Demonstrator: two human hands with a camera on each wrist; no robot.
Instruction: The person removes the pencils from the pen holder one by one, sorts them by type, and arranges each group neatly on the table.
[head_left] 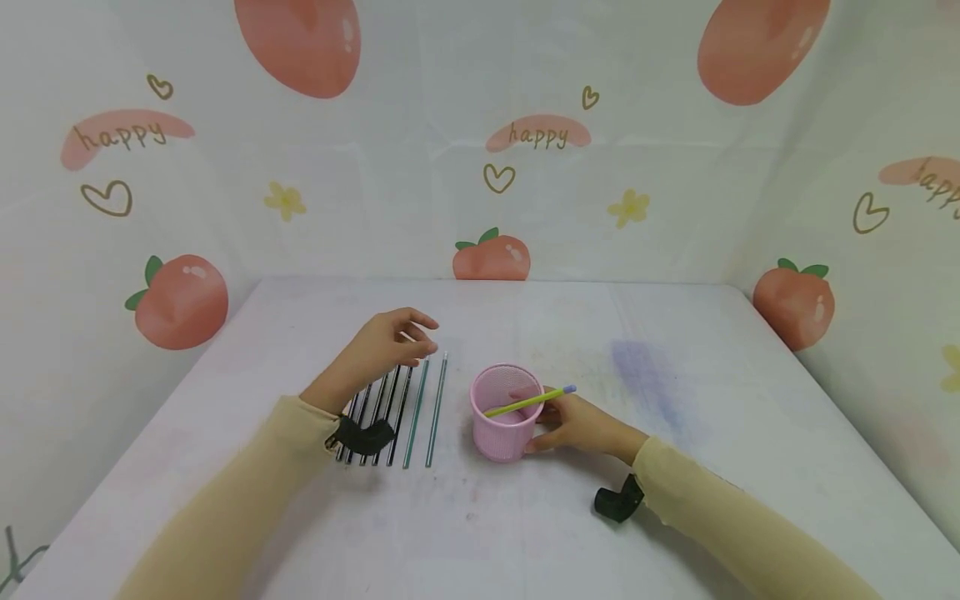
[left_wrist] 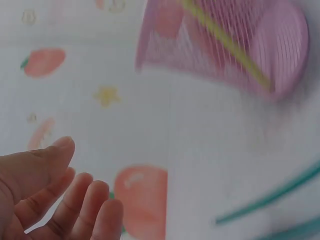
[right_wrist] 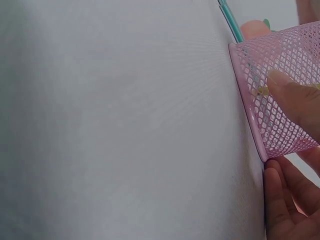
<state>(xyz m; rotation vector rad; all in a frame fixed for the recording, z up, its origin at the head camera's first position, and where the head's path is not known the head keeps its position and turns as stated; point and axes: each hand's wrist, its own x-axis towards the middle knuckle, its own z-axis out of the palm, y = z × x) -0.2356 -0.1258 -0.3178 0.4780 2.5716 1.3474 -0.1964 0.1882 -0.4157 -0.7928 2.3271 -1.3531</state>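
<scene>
A pink mesh pen holder (head_left: 498,437) stands upright on the table. My right hand (head_left: 581,427) grips its right side, with the thumb (right_wrist: 295,100) against the mesh and the other fingers around the wall. One yellow-green pencil (head_left: 528,402) leans inside the holder, its blue end sticking out over the rim to the right. My left hand (head_left: 403,337) hovers left of the holder with loosely bent fingers and holds nothing. Below it lie two teal pencils (head_left: 437,417) and several black pencils (head_left: 395,417), side by side. The left hand and forearm partly cover the black ones.
A white cloth with printed peaches and hearts (head_left: 498,177) rises behind and at both sides of the white table (head_left: 480,533). A purple smudge (head_left: 648,379) marks the table at right. Black straps (head_left: 365,436) sit on both wrists.
</scene>
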